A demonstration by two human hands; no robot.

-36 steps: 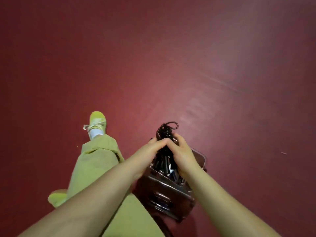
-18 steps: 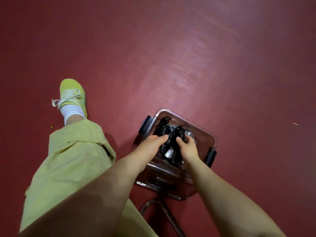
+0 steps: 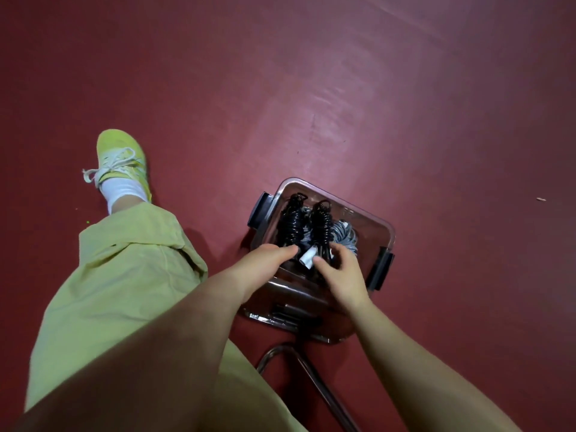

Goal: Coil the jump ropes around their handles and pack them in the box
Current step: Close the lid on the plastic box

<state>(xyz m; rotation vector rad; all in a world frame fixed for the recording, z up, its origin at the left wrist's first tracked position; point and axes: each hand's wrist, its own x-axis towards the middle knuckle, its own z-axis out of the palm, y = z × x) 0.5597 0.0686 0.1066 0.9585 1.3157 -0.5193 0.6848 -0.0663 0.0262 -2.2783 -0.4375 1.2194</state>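
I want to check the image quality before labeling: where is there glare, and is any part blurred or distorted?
Head view: a pale sheen of glare lies on the red floor beyond the clear box; the near forearms look soft and stretched by the wide angle; the black coiled ropes and both hands stay fairly sharp.

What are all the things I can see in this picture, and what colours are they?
Box: one, clear plastic with dark side latches, on the floor, right of the leg.
Black jump ropes: two coiled bundles, black, lying side by side in the box.
Grey rope: one coiled bundle, grey, in the box, right of the black ones.
White tag: one, white, between the two hands.
Metal tube: one bent piece, dark metal, on the floor below the box.
Floor: red, all around.
Shoe: one, yellow-green with white laces, upper left.
Trouser leg: one, yellow-green, left.
Left hand: at the box's near edge, fingertips at the black ropes.
Right hand: over the box, fingers curled at the black ropes.
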